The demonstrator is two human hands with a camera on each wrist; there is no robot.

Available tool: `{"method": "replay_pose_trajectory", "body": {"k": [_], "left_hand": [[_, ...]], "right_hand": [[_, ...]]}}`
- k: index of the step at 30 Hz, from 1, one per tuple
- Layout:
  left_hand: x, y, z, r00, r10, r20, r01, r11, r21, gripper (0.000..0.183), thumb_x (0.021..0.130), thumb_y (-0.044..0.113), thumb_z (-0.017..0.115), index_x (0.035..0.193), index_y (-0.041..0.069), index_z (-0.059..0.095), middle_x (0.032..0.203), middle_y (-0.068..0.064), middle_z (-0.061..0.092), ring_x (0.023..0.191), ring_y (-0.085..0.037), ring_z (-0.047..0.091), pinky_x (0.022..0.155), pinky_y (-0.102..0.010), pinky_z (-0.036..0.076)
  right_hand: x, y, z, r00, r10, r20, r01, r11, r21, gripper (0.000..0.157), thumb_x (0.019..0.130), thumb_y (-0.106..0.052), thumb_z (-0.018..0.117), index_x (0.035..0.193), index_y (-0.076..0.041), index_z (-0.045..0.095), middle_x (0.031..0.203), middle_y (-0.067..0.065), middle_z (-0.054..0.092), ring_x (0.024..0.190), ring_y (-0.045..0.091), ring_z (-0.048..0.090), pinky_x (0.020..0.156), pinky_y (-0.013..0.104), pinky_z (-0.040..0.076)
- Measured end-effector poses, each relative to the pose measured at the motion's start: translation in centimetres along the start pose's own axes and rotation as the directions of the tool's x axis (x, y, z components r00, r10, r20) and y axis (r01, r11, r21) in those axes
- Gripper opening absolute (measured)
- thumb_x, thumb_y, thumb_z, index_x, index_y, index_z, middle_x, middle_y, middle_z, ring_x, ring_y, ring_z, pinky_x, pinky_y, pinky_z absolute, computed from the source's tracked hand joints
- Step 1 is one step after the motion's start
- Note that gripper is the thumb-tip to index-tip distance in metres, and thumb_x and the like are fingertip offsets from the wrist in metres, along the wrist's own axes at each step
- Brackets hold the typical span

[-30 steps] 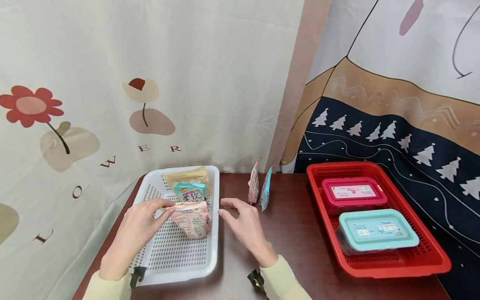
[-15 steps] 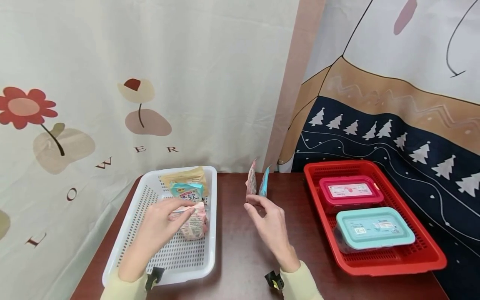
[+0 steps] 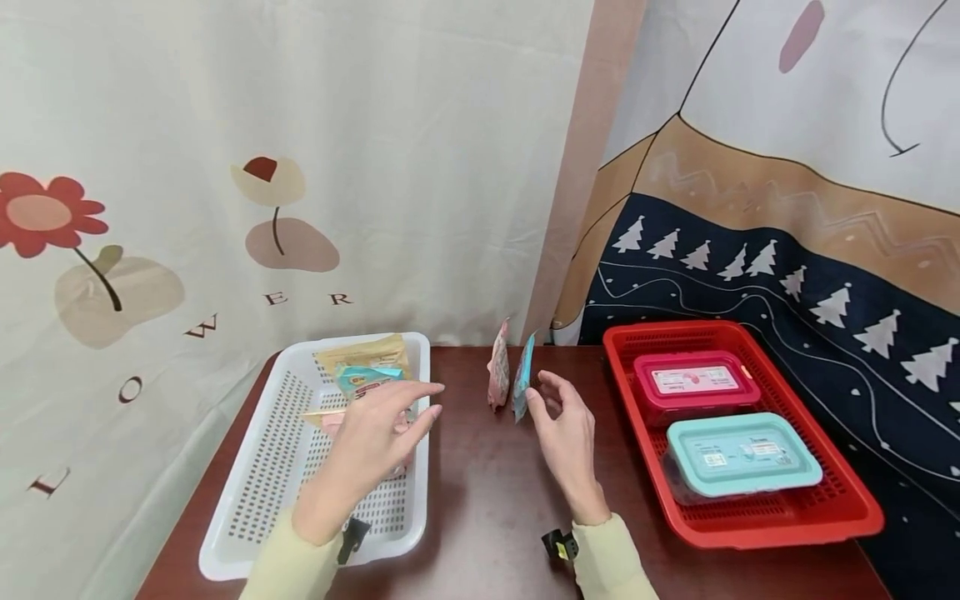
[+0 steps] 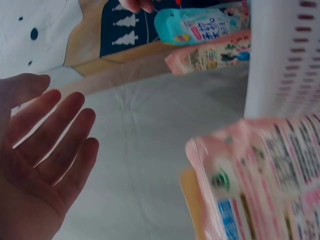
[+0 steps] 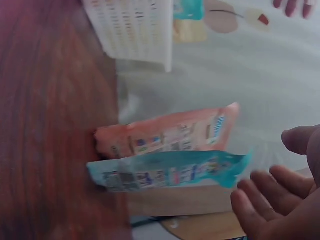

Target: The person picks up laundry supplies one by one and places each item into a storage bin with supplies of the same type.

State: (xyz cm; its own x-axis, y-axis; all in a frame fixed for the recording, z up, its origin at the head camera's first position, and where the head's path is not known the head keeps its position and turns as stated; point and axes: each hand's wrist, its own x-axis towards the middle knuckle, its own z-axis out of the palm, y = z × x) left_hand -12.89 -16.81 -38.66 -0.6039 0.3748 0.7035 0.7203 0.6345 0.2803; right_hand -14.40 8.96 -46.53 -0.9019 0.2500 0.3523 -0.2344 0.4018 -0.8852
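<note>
My left hand [image 3: 375, 446], fingers extended and holding nothing, is above the white basket [image 3: 251, 483]. Below it a pink pouch [image 4: 265, 180] stands in the basket, mostly hidden by the hand in the head view. Behind that are a blue pouch [image 3: 360, 377] and a tan pouch [image 3: 378, 352]. On the table, a pink pouch [image 3: 498, 371] and a blue pouch [image 3: 523, 379] stand upright side by side. My right hand [image 3: 567, 433] is just right of the blue one, its fingers loosely bent around nothing; the right wrist view shows a gap between them.
To the right, a red basket [image 3: 663, 508] holds a crimson-lidded box [image 3: 697, 385] and a mint-lidded box [image 3: 742, 454]. A printed curtain [image 3: 420, 167] hangs behind the dark table [image 3: 480, 517].
My left hand has let go of the pink pouch's top in the white basket and moved right. The right hand has moved right, from beside the basket to the standing blue pouch.
</note>
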Motion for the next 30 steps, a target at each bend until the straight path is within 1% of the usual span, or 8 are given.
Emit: {"method": "replay_pose_trajectory", "body": {"k": [4, 5, 8, 15, 18, 22, 25, 30], "left_hand": [[1.0, 0.8, 0.9, 0.998, 0.001, 0.062, -0.003, 1.0, 0.031, 0.038, 0.089, 0.021, 0.078, 0.125, 0.011, 0.073, 0.119, -0.004, 0.075, 0.105, -0.023, 0.071, 0.091, -0.044, 0.057], [1.2, 1.0, 1.2, 0.997, 0.001, 0.079, -0.004, 0.999, 0.035, 0.039, 0.09, 0.022, 0.078, 0.127, 0.011, 0.072, 0.121, -0.005, 0.074, 0.111, -0.025, 0.069, 0.095, -0.046, 0.055], [1.9, 1.6, 1.9, 0.993, 0.001, 0.121, -0.005, 0.999, 0.033, 0.041, 0.091, 0.023, 0.078, 0.13, 0.01, 0.07, 0.126, -0.006, 0.071, 0.118, -0.027, 0.066, 0.1, -0.047, 0.052], [2.9, 2.2, 3.7, 0.977, 0.009, 0.215, -0.014, 1.0, 0.02, 0.043, 0.091, 0.022, 0.079, 0.13, 0.009, 0.069, 0.134, -0.007, 0.066, 0.125, -0.027, 0.06, 0.104, -0.047, 0.049], [3.3, 2.1, 4.5, 0.973, 0.012, 0.23, -0.022, 0.999, 0.038, 0.044, 0.09, 0.021, 0.08, 0.131, 0.008, 0.068, 0.136, -0.01, 0.064, 0.127, -0.029, 0.059, 0.105, -0.048, 0.048], [3.9, 1.8, 5.4, 0.97, 0.004, 0.245, -0.017, 0.998, 0.054, 0.047, 0.089, 0.019, 0.082, 0.132, 0.008, 0.068, 0.138, -0.012, 0.063, 0.127, -0.031, 0.059, 0.104, -0.051, 0.049], [4.2, 1.6, 6.0, 0.963, -0.02, 0.267, 0.005, 0.998, 0.057, 0.047, 0.089, 0.018, 0.082, 0.133, 0.008, 0.067, 0.138, -0.013, 0.062, 0.125, -0.032, 0.06, 0.101, -0.052, 0.05], [4.5, 1.2, 6.9, 0.956, -0.042, 0.289, 0.029, 0.998, 0.049, 0.047, 0.089, 0.018, 0.083, 0.132, 0.008, 0.067, 0.137, -0.014, 0.063, 0.122, -0.034, 0.061, 0.097, -0.053, 0.052]], "right_hand": [[0.7, 0.9, 1.1, 0.998, 0.063, 0.012, -0.063, 0.997, -0.039, 0.054, 0.097, -0.026, 0.074, 0.144, -0.006, 0.056, 0.14, 0.014, 0.061, 0.125, 0.031, 0.061, 0.102, 0.05, 0.052], [0.9, 1.1, 1.3, 0.997, 0.076, 0.013, -0.075, 0.996, -0.047, 0.057, 0.097, -0.027, 0.074, 0.146, -0.005, 0.054, 0.141, 0.015, 0.06, 0.126, 0.032, 0.06, 0.103, 0.051, 0.052], [1.4, 1.5, 2.1, 0.994, 0.111, 0.017, -0.109, 0.992, -0.067, 0.062, 0.096, -0.031, 0.074, 0.149, -0.006, 0.051, 0.143, 0.018, 0.058, 0.126, 0.036, 0.06, 0.103, 0.052, 0.051], [2.2, 2.0, 3.6, 0.994, 0.106, -0.01, -0.106, 0.989, -0.104, 0.062, 0.096, -0.039, 0.072, 0.146, -0.005, 0.055, 0.137, 0.018, 0.064, 0.121, 0.035, 0.065, 0.1, 0.051, 0.054], [2.5, 2.1, 3.8, 0.995, 0.099, -0.025, -0.102, 0.989, -0.112, 0.06, 0.096, -0.037, 0.072, 0.144, -0.004, 0.057, 0.133, 0.017, 0.067, 0.116, 0.033, 0.068, 0.097, 0.049, 0.055], [2.8, 2.2, 3.9, 0.998, 0.054, -0.045, -0.06, 0.99, -0.131, 0.046, 0.097, -0.026, 0.072, 0.136, -0.002, 0.064, 0.123, 0.017, 0.073, 0.107, 0.032, 0.073, 0.091, 0.048, 0.059], [3.0, 2.3, 3.7, 0.998, -0.002, -0.064, -0.009, 0.986, -0.164, 0.034, 0.097, -0.015, 0.069, 0.128, 0.0, 0.069, 0.115, 0.018, 0.075, 0.099, 0.031, 0.075, 0.085, 0.048, 0.06], [3.0, 2.2, 2.8, 0.997, -0.036, -0.066, 0.022, 0.979, -0.203, 0.028, 0.098, -0.01, 0.066, 0.123, 0.002, 0.072, 0.108, 0.02, 0.076, 0.093, 0.033, 0.075, 0.08, 0.051, 0.06]]}}
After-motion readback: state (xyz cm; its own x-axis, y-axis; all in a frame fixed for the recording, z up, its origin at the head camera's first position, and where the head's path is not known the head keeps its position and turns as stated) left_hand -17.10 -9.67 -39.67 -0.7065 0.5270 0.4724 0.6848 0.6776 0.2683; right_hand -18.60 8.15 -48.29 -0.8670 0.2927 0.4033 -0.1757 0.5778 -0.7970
